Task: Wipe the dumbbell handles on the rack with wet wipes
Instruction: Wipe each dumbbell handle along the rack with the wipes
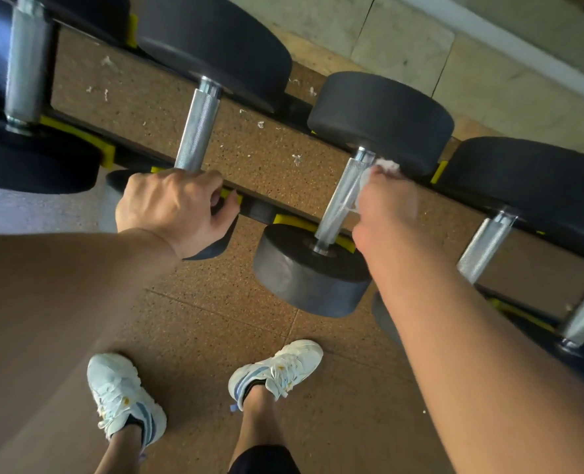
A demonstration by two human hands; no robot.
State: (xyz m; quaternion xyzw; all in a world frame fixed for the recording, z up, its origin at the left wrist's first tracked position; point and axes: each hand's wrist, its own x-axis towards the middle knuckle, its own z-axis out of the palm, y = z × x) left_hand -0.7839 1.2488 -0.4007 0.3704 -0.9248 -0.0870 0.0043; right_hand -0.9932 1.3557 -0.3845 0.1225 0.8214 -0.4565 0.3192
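On the rack, knurled silver dumbbell handle, crumpled white wipe against it.

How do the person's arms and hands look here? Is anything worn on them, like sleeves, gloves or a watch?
Both forearms are bare as far as the picture shows: no sleeves come into view. The left hand has no glove, ring or watch that can be seen. The right hand is also ungloved, with nothing at the wrist, though it is motion-blurred, so a small ring could be missed.
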